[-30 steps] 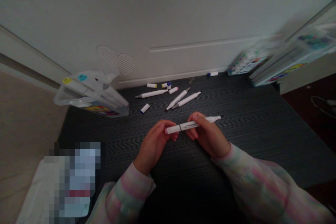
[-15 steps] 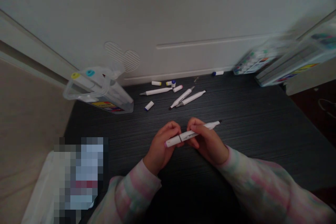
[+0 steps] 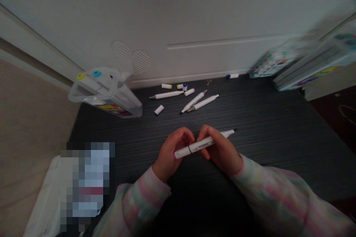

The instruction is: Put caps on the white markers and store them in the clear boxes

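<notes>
A white double-ended marker point(image 3: 200, 144) is held level and slanted between my hands. Its pink-tipped capped end points left, and its uncapped dark nib sticks out on the right. My right hand point(image 3: 221, 152) pinches the barrel past the middle, thumb and fingers closed round it. Around the capped end, my left hand point(image 3: 171, 153) is curled, with that end lying against the base of the thumb; its fingertips are partly hidden. Beyond my hands, uncapped white markers point(image 3: 205, 103) lie on the dark tabletop point(image 3: 133, 144), with a blue-ended cap point(image 3: 159, 110) nearby.
A clear plastic marker case point(image 3: 130, 105) stands at left, with yellow and blue-ended markers inside. More loose caps point(image 3: 189, 92) lie near the wall, and a blue-ended one point(image 3: 233, 76) sits farther right. Packed markers point(image 3: 271, 64) and another clear case point(image 3: 308, 72) stand at back right.
My left fingers have loosened and shifted off the marker's middle band, showing more of the barrel. The right hand has turned slightly, and the marker has moved a little.
</notes>
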Demonstrator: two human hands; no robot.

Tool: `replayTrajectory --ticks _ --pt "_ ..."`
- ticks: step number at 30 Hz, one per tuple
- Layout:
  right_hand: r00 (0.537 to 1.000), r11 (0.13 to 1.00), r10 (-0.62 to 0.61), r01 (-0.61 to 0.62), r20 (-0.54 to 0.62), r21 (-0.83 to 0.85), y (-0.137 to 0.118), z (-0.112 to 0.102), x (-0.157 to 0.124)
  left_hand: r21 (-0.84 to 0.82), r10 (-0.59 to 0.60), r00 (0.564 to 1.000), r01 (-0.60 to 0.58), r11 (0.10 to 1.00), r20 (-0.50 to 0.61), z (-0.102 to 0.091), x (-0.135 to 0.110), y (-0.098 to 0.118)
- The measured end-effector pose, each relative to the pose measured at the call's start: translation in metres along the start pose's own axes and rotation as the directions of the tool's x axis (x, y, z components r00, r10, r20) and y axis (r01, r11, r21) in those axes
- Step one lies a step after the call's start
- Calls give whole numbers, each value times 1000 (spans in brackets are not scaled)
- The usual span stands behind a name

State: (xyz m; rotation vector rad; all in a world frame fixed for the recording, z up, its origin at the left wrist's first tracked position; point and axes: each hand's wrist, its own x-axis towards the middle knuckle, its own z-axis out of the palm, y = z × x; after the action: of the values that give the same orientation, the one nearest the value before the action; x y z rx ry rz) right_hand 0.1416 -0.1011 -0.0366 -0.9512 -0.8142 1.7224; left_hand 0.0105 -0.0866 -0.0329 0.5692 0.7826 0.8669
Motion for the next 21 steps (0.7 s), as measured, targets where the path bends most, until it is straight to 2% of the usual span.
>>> replayTrajectory --ticks 8,14,21 --pt "999 1000 26 -27 -34 -7 3 -1 0 -14 97 995 -96 995 8 0 -1 0" --pt "986 999 1 8 -164 53 15 12 -11 96 245 969 -245 965 4 -6 0 -6" --pt "965 993 -57 81 -257 86 26 12 -20 327 215 956 -271 905 199 -6 -5 -3"
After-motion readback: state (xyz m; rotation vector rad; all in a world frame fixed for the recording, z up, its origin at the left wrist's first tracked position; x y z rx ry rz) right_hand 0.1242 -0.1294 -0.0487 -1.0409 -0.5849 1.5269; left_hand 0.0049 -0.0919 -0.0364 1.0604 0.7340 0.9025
